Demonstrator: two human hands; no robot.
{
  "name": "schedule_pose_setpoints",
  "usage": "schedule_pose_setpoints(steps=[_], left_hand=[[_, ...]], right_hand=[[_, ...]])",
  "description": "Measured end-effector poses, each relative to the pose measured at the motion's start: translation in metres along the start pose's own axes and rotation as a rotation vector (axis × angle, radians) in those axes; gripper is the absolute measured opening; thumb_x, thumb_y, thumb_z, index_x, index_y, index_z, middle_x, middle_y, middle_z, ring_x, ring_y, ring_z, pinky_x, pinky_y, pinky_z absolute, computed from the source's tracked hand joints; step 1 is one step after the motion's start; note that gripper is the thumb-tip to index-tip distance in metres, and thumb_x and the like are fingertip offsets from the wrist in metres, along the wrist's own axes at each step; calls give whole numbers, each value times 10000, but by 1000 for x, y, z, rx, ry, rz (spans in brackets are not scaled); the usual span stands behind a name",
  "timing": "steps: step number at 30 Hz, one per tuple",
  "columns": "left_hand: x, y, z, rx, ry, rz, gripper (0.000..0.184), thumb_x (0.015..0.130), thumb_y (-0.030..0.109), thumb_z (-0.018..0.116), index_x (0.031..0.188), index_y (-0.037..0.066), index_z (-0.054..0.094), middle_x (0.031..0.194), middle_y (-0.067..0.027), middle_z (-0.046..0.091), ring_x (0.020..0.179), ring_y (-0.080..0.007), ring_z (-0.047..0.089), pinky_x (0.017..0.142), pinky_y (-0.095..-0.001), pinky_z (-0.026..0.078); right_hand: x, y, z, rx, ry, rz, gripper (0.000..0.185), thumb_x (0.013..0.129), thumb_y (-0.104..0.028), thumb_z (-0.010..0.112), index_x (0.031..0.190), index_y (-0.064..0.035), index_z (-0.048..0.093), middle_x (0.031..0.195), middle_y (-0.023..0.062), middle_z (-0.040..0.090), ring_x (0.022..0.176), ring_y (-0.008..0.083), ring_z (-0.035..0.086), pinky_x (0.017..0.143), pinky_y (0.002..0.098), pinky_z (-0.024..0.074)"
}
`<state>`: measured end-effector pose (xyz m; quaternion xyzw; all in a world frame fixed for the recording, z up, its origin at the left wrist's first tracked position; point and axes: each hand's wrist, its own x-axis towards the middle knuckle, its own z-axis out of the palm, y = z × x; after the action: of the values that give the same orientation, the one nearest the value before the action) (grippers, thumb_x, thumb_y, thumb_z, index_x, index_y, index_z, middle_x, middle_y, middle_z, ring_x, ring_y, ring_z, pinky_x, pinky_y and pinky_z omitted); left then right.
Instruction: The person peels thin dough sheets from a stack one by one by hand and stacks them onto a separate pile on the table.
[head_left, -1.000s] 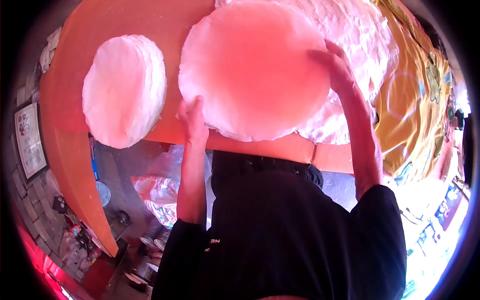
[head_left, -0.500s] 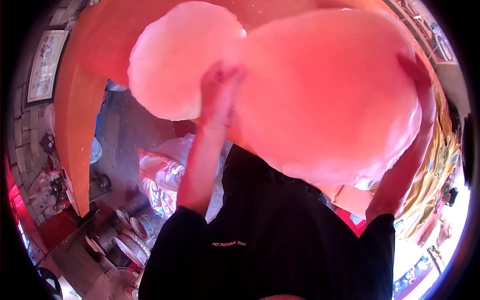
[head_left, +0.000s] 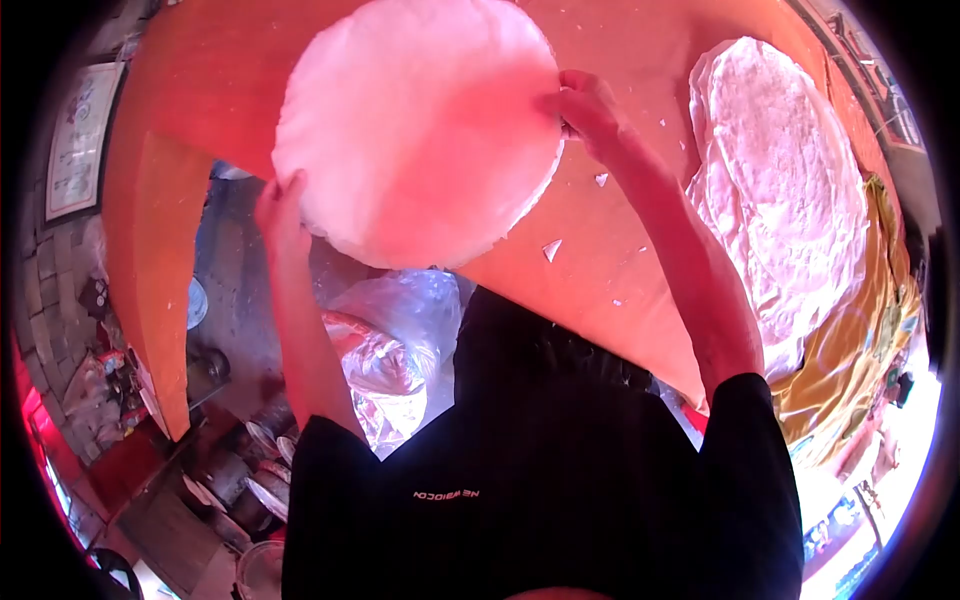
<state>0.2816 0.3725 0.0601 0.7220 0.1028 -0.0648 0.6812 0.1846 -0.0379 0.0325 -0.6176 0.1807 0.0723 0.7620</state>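
Observation:
A large, round, thin pale sheet, much like a flatbread [head_left: 400, 130], is over the orange table, with its near edge reaching past the table's front. At its left edge, my left hand [head_left: 285, 205] pinches the rim with the thumb on top. My right hand [head_left: 588, 110] grips the opposite rim, with its fingers bent together. Whether more sheets are beneath this one, I cannot tell. Wrinkled flatbread-like sheets [head_left: 775, 180] are piled on the table to the right of my right forearm.
Small white scraps [head_left: 552, 250] are scattered over the orange tabletop [head_left: 590, 290]. Yellow cloth [head_left: 845, 340] lies beyond the wrinkled pile. Below the table are clear plastic bags [head_left: 400, 330], and pots and lids [head_left: 265, 490] stand at lower left. A framed sheet [head_left: 85, 140] hangs on the brick wall.
Both hands have moved left. The large sheet they held at the right is out of them, and the wrinkled pile shows there. My hands are now on the left round sheet's opposite edges.

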Motion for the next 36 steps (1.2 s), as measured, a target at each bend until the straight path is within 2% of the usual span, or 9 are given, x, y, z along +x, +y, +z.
schedule_pose_setpoints(steps=[5,8,9,18,22,26,28,31,36], left_hand=[[3,-2,-13,186,155,78,384,803,61,706,1144,-57,573,1087,-102,616,979,-174,586,862,-306,468],[-7,7,-12,91,33,83,419,855,176,675,1199,-29,554,1094,-87,623,986,-194,589,844,-319,478],[-10,5,-6,94,17,78,419,855,176,675,1199,-29,554,1094,-87,623,986,-194,589,844,-319,478],[-17,-36,5,172,-42,115,336,902,189,586,1132,-56,573,1119,-152,584,964,-216,594,823,-370,504],[-51,0,45,12,-33,55,377,929,199,545,1180,-83,536,1171,-161,550,1020,-213,571,855,-342,485],[-13,-63,-26,353,-151,404,439,960,244,493,1261,-75,474,1221,-193,531,1067,-238,560,878,-362,479],[-58,-21,23,-35,-4,160,459,972,285,449,1273,-60,473,1211,-189,544,1077,-241,560,902,-384,471],[-63,-45,-8,-294,243,-145,459,967,296,451,1284,-35,477,1208,-153,557,1065,-229,563,887,-352,477],[-141,-116,-10,28,126,-96,344,940,268,513,1171,15,541,1013,-108,609,898,-210,591,784,-340,508]], right_hand=[[-8,-21,3,-638,410,-202,464,761,-369,689,1010,16,624,750,97,663,677,233,652,649,358,504],[14,-3,18,-970,474,-132,776,760,-595,646,1307,-74,473,1076,158,648,1014,328,616,878,424,474],[27,35,26,-981,503,-198,821,747,-605,631,1268,-1,439,922,152,655,943,313,632,747,451,503],[16,50,38,-1058,593,-455,845,758,-550,646,1311,20,356,1141,175,527,996,368,487,749,514,434],[-48,1,8,-586,347,-334,687,818,-426,652,1303,-2,413,915,166,625,850,337,585,749,436,473],[-147,8,-78,-555,746,-206,477,814,-198,724,1234,-52,551,1071,121,651,839,173,649,699,310,529],[-209,24,-154,35,881,-195,391,844,-184,650,1163,16,546,976,115,643,834,204,657,715,313,554],[-273,52,-271,75,1443,-83,358,839,-182,601,1128,17,526,1003,199,586,825,293,627,727,389,577],[-293,32,-323,636,1170,-18,426,813,-175,641,1130,35,448,1083,267,541,927,422,600,812,443,560]])
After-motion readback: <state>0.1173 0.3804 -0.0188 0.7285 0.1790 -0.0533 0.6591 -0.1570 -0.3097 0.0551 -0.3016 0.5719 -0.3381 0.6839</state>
